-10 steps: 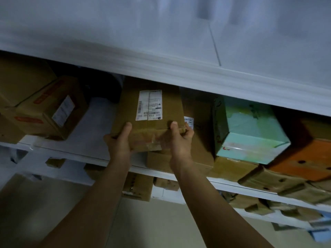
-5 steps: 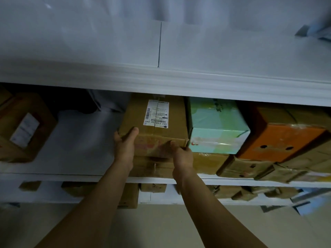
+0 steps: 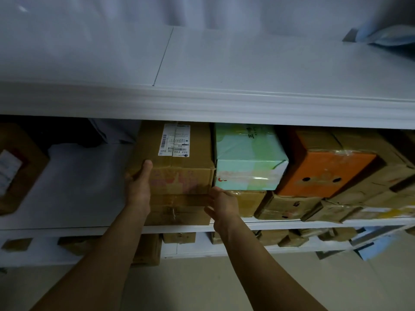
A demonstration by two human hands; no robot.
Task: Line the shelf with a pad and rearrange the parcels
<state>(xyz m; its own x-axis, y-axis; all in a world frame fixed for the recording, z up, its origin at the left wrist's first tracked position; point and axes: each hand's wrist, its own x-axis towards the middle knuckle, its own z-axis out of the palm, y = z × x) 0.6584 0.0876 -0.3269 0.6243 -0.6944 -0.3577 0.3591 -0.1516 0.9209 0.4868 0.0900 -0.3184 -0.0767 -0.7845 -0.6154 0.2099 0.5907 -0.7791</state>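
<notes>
1. The labelled cardboard parcel (image 3: 179, 176) sits on top of a plain cardboard box (image 3: 179, 209), near the middle of the shelf (image 3: 269, 222) and at its front edge. Its front face is toward us.
2. Our left hand (image 3: 138, 187) holds the parcel's front-left corner. The thumb lies up the front face, and the other fingers go round the left side, out of sight.
3. Our right hand (image 3: 222, 204) is low at the front-right corner. Its fingers (image 3: 214, 191) touch the bottom edge where the parcel meets the box below. We cannot tell whether they grip or only touch.
4. The relation that matters is sideways.
   - On the right, the parcel stands tight against the mint-green box (image 3: 247, 162), with the orange box (image 3: 325, 173) beyond it, so there is no room that way.
   - On the left, the white pad (image 3: 76, 180) covers the shelf from just beside the stack toward the left end.
5. The parcel's top runs back under the upper shelf, whose lip hides its rear edge, so we cannot tell how deep the parcel is.
6. We judge that any shift has to go left or straight out over the front edge. The left hand is on the side nearer the pad. The right hand would need a fuller hold under the corner first.
</notes>
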